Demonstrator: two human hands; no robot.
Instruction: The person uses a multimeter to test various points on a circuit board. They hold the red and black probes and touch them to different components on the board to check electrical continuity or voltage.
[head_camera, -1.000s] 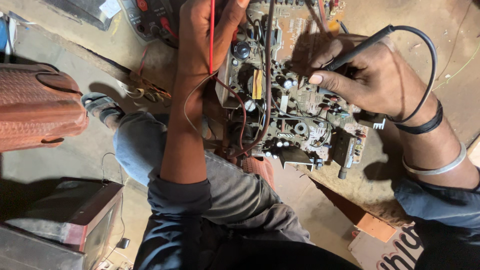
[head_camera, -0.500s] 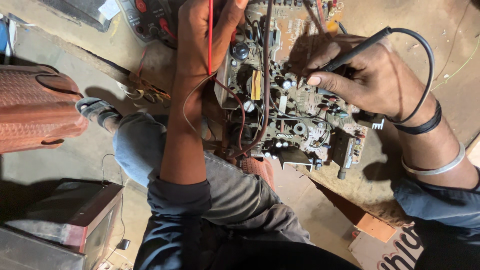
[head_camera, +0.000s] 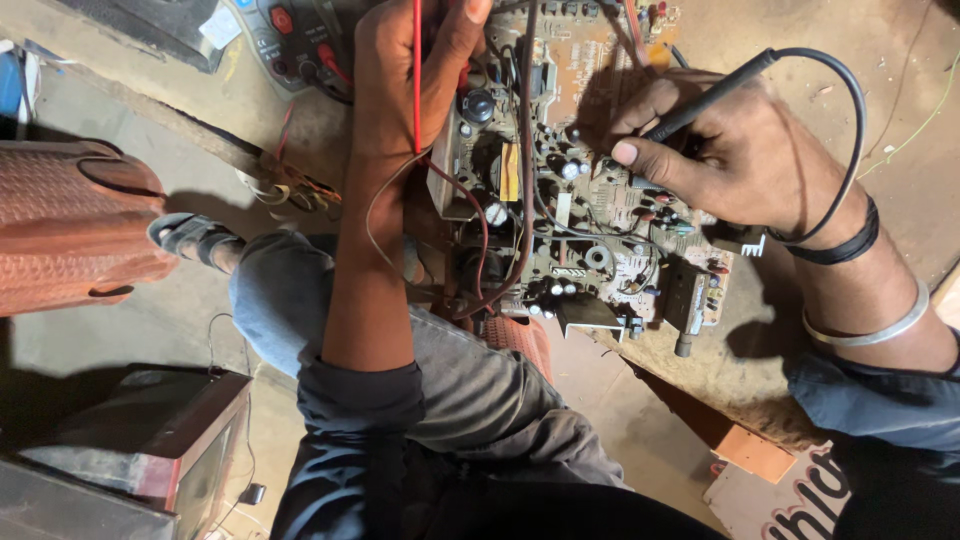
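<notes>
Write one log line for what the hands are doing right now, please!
left hand: holds red probe | right hand: holds black probe, tip at circuit board | meter: top left

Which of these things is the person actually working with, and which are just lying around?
In use:
- circuit board
- black probe, held in the right hand, tip down among the board's parts
- red probe, held in the left hand
- meter, red lead plugged in

Lying about:
- reddish woven stool
- old television set on the floor
- cardboard pieces
</notes>
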